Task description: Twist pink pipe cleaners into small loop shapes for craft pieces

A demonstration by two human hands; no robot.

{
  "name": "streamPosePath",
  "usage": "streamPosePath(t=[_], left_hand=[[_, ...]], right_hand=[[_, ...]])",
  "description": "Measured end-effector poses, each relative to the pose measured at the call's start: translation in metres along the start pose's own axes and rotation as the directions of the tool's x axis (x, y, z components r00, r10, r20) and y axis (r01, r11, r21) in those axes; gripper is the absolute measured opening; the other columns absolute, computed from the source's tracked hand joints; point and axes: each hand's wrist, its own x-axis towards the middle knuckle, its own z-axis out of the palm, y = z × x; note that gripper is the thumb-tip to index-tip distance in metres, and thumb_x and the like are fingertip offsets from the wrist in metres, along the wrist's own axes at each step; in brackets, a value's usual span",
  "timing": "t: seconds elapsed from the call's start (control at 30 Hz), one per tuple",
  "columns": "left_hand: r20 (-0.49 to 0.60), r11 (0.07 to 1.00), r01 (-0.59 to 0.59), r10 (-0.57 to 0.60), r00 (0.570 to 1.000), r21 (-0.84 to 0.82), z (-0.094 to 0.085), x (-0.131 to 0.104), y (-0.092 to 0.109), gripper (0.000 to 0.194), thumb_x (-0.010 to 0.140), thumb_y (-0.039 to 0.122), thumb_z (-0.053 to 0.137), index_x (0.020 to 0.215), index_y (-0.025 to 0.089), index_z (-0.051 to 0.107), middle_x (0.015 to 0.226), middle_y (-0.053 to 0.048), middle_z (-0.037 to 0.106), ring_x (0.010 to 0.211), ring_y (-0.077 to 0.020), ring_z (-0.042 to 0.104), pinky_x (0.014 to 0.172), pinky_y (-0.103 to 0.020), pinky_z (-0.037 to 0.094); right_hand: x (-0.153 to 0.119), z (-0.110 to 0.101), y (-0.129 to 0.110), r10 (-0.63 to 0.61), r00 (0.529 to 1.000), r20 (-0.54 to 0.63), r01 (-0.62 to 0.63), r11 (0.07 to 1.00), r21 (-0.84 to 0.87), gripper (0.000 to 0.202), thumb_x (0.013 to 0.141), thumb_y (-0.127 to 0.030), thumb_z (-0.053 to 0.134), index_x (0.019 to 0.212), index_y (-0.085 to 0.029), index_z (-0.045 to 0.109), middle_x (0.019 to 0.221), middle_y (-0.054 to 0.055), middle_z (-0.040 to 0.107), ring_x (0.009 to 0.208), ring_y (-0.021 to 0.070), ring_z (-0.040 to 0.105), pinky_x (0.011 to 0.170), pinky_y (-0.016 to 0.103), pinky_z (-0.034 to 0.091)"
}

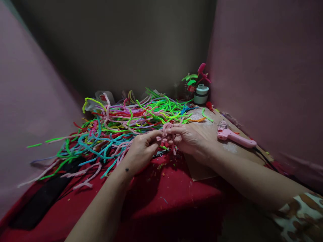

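Note:
Between my two hands is a light pink pipe cleaner (167,129), bent into loops, with one end hanging down. My left hand (144,145) pinches its left side between thumb and fingers. On the other side, my right hand (185,137) grips it with curled fingers near the top loop. Parts of the bent piece are hidden behind the fingertips. Just beyond both hands spreads a big tangled heap of pipe cleaners (121,122) in green, blue, pink, red and purple.
A pink glue gun (237,137) with a black cord lies on a brown board (202,168) at right. Behind stand a pale green lidded jar (201,95) and a pipe-cleaner flower (202,70). A dark flat strip (37,201) lies on the red tablecloth (161,195) at left.

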Motion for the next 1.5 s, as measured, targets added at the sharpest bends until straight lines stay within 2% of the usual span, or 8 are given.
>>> streamPosePath(t=[0.3,0.43,0.73,0.93,1.03,1.1,1.2,1.5], left_hand=[[0.257,0.929,0.321,-0.270,0.928,-0.183,-0.014,0.003,0.005,0.027,0.071,0.024,0.055,0.096,0.018,0.063,0.044,0.007,0.045,0.034,-0.0064,0.031,0.037,-0.018,0.022],[0.308,0.928,0.328,-0.264,0.914,-0.178,-0.015,0.003,0.005,0.018,0.072,0.024,0.054,0.086,0.017,0.062,0.045,0.005,0.048,0.034,-0.0064,0.034,0.037,-0.018,0.025],[0.378,0.945,0.283,-0.205,0.903,-0.164,-0.019,0.002,0.007,0.018,0.072,0.026,0.057,0.084,0.015,0.065,0.054,0.002,0.054,0.041,-0.0081,0.044,0.041,-0.019,0.036],[0.261,0.951,0.097,-0.018,0.965,-0.293,-0.018,0.004,0.004,0.018,0.068,0.026,0.067,0.083,0.016,0.068,0.092,-0.004,0.064,0.086,-0.0162,0.059,0.077,-0.024,0.046],[0.177,0.863,0.192,-0.122,0.977,-0.468,-0.011,0.004,0.000,0.020,0.070,0.029,0.068,0.085,0.016,0.064,0.080,-0.001,0.062,0.065,-0.0091,0.056,0.059,-0.019,0.045],[0.188,0.758,0.283,-0.212,0.959,-0.588,-0.005,0.003,-0.003,0.023,0.070,0.032,0.069,0.083,0.016,0.059,0.068,0.002,0.057,0.050,-0.0054,0.050,0.044,-0.015,0.038],[0.236,0.664,0.315,-0.209,0.949,-0.678,0.001,0.003,-0.004,0.025,0.070,0.034,0.069,0.079,0.016,0.055,0.070,0.002,0.058,0.048,-0.0061,0.051,0.039,-0.016,0.038],[0.159,0.733,0.286,-0.240,0.958,-0.617,0.004,0.001,0.011,0.024,0.075,0.039,0.064,0.077,0.017,0.054,0.045,0.009,0.038,0.034,-0.0004,0.024,0.034,-0.013,0.017]], right_hand=[[-0.003,0.002,-0.006,0.018,1.000,0.018,-0.017,0.999,-0.048,0.004,0.066,-0.013,0.057,0.063,-0.014,0.059,0.062,0.001,0.054,0.056,0.0099,0.047,0.052,0.025,0.033],[-0.003,0.005,-0.006,-0.054,0.998,0.015,0.055,0.990,-0.131,0.012,0.070,-0.021,0.057,0.060,-0.015,0.058,0.057,0.001,0.052,0.051,0.0104,0.044,0.048,0.026,0.030],[-0.003,0.004,-0.003,0.046,0.998,-0.042,-0.047,0.998,-0.037,0.012,0.071,-0.022,0.061,0.062,-0.015,0.056,0.055,0.000,0.052,0.051,0.0083,0.043,0.047,0.023,0.031],[-0.002,0.007,0.001,-0.046,0.998,-0.041,0.044,0.997,-0.059,0.012,0.066,-0.022,0.067,0.062,-0.014,0.059,0.056,-0.001,0.053,0.048,0.0073,0.043,0.044,0.022,0.030],[-0.004,0.009,0.003,-0.053,0.998,-0.013,0.052,0.997,-0.058,0.012,0.066,-0.023,0.068,0.065,-0.014,0.061,0.060,0.000,0.056,0.051,0.0079,0.045,0.045,0.022,0.033],[-0.004,0.009,0.004,-0.055,0.998,-0.035,0.052,0.996,-0.075,0.013,0.065,-0.023,0.071,0.066,-0.014,0.061,0.061,0.000,0.057,0.053,0.0081,0.047,0.047,0.021,0.035],[-0.004,0.006,0.004,-0.032,0.998,-0.054,0.026,0.994,-0.107,0.016,0.064,-0.026,0.072,0.067,-0.014,0.062,0.060,0.000,0.056,0.053,0.0090,0.048,0.048,0.022,0.036],[-0.001,-0.001,0.001,-0.018,0.999,-0.046,0.016,0.999,-0.037,0.014,0.071,-0.026,0.067,0.067,-0.014,0.062,0.063,0.001,0.056,0.052,0.0068,0.046,0.046,0.020,0.033]])
